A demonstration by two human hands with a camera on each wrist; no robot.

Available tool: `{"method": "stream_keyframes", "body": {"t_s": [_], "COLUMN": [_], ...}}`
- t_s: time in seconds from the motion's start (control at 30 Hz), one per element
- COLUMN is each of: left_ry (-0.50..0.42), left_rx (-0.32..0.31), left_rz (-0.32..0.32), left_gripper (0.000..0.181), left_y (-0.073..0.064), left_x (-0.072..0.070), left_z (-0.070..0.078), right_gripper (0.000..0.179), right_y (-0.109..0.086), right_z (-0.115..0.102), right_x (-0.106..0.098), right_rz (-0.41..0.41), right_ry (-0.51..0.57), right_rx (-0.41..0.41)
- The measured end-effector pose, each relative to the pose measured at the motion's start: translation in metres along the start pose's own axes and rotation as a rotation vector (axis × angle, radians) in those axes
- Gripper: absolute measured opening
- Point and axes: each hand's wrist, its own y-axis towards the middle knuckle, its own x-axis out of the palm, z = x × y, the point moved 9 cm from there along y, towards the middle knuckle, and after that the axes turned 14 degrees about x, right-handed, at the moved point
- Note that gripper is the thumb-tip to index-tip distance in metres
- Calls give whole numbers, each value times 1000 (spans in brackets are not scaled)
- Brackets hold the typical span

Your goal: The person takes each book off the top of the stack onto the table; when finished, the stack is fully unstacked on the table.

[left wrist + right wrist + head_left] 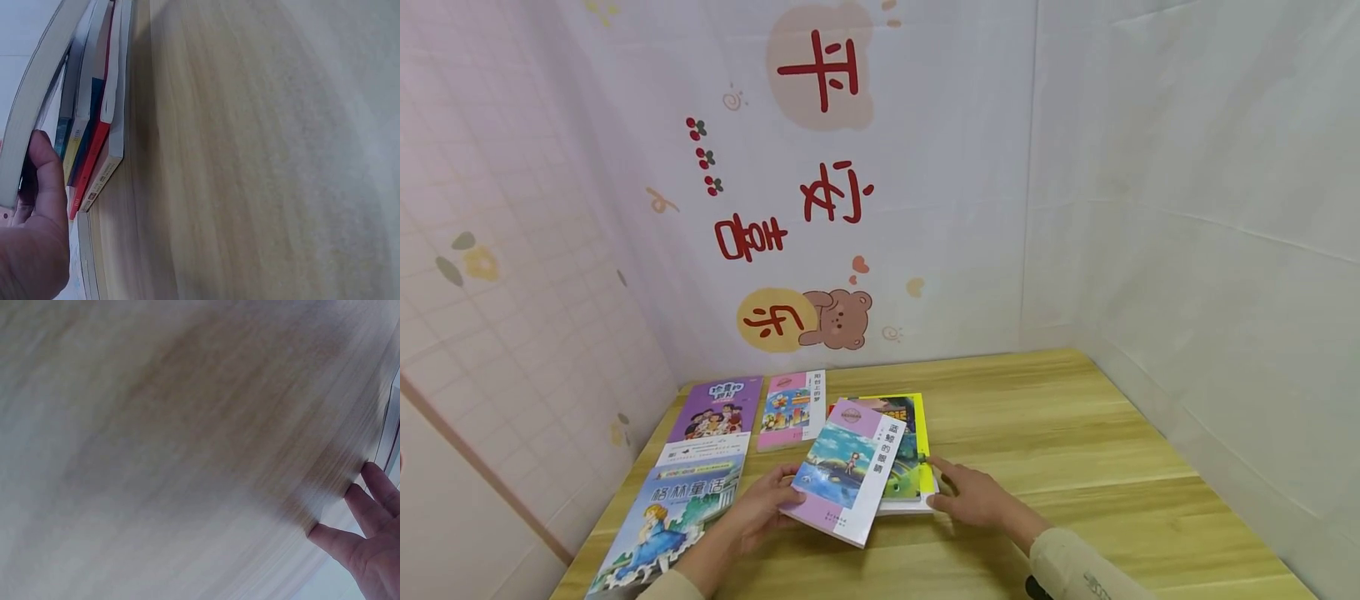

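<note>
My left hand grips the left edge of a pink-and-white paperback book with a sea picture on its cover. In the left wrist view, that book is tilted and raised off the stack of books below it, thumb at its edge. A green book with a yellow border tops the stack in the head view, partly covered by the paperback. My right hand rests with spread fingers at the stack's right side. The right wrist view shows its fingertips low beside the book edges.
Along the table's left side lie a blue fairy-tale book, a purple book and another pink-and-white book. The wooden table extends to the right. Printed cloth walls enclose the back and both sides.
</note>
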Motion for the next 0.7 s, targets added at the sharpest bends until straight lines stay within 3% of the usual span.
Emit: {"method": "stream_keyframes", "body": {"t_s": [0.4,0.6,0.7], "left_ry": [-25,1,26], "left_rx": [19,62,54], "left_rz": [108,270,358], "left_gripper": [65,57,56], "left_y": [-22,-34,-43], "left_x": [-17,-41,-53], "left_z": [7,15,17], "right_gripper": [70,71,70], "right_y": [-2,-3,-3], "right_z": [-2,-3,-3], "right_x": [-1,-2,-1], "right_rz": [3,-1,-6], "right_ry": [1,1,0], "right_rx": [-18,-26,-25]}}
